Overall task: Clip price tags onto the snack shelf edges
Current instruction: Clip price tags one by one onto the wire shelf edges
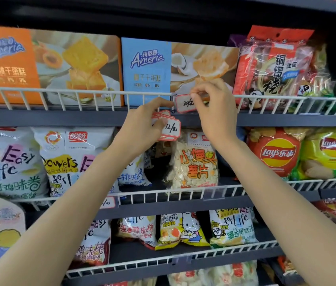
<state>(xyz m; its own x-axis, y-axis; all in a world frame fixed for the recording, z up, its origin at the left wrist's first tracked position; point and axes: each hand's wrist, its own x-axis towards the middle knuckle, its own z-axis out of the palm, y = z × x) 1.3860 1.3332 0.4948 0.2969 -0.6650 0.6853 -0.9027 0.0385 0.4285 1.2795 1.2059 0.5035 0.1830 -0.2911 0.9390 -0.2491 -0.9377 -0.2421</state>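
— Head view first: where are we in the job?

— Mid-clip, we'd say. Our right hand [214, 109], just right of frame centre, has its fingertips curled onto the top of a red-bordered price tag [185, 103] that sits against the white wire rail [59, 93] of the top shelf, in front of the blue Ameria cake box [146, 71]. Whether the clip has seated on the wire we cannot tell.

— And the other hand?

— Our left hand [142, 126] grips a fanned stack of spare price tags [168, 126] just below that rail, the front one handwritten "12".

— So the next move?

— We judge it calls for pressing the tag home until it hangs square, then peeling one tag off the stack — probably for another rail.

— What do the shelves hold?

— Top shelf: an orange Ameria cake box [8, 67] at upper left, the blue one, and red snack bags [274, 67] at upper right. Middle shelf: white puffed-snack bags [70, 159] on the left, a clear bag of potato chips [196, 164] at centre, Lay's bags [276, 153] on the right. Its rail already carries one tag [107, 202]. Bottom shelf: more bags, a Hello Kitty bag [181, 230] among them.
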